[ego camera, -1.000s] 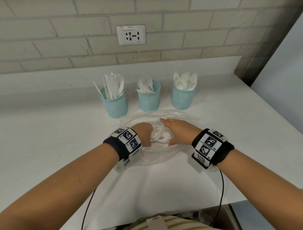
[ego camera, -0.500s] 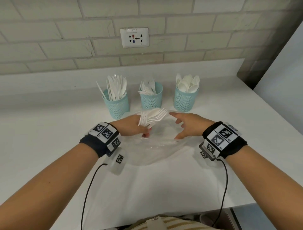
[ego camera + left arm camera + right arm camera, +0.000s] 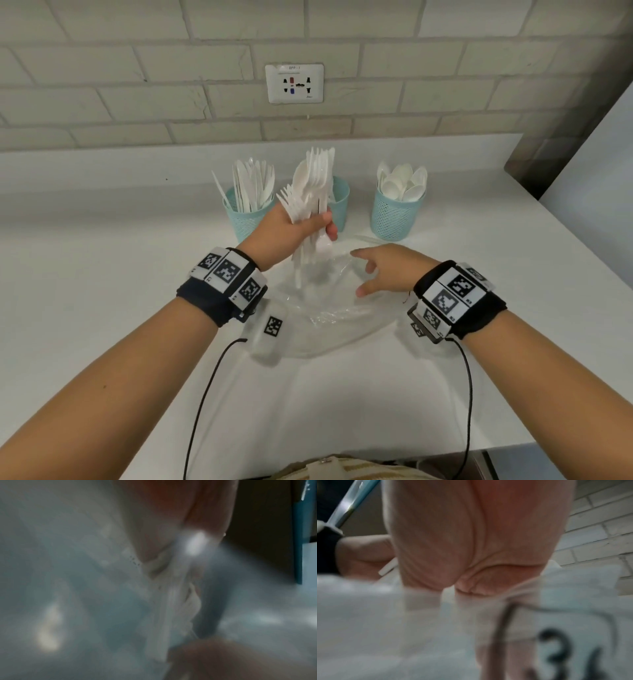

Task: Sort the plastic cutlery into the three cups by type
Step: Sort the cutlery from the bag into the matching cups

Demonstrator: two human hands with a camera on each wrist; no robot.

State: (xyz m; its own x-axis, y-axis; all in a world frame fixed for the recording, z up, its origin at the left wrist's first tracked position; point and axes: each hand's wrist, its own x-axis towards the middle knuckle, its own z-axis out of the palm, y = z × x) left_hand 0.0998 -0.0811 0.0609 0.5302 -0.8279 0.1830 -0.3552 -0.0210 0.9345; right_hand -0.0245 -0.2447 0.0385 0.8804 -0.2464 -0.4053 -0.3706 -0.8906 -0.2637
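Note:
My left hand [image 3: 308,229] grips a bundle of white plastic cutlery [image 3: 313,192], mostly forks, held upright above the counter in front of the middle cup [image 3: 340,202]. In the blurred left wrist view the cutlery bundle [image 3: 171,595] runs past my palm. The left teal mesh cup [image 3: 245,219] holds knives and the right cup [image 3: 394,219] holds spoons. My right hand [image 3: 373,270] hovers open, fingers spread, over a clear plastic bag [image 3: 329,308] lying on the counter. The right wrist view shows only my palm [image 3: 471,540] and blur.
The white counter [image 3: 102,291] ends at a brick wall with a socket plate [image 3: 294,83]. One loose white piece [image 3: 366,238] lies left of the spoon cup. The counter's right edge [image 3: 582,246] drops off beside a dark corner. Cables trail from both wristbands.
My left hand lifted the cutlery bundle out of the bag and raised it upright towards the middle cup. My right hand let go and drew back over the bag.

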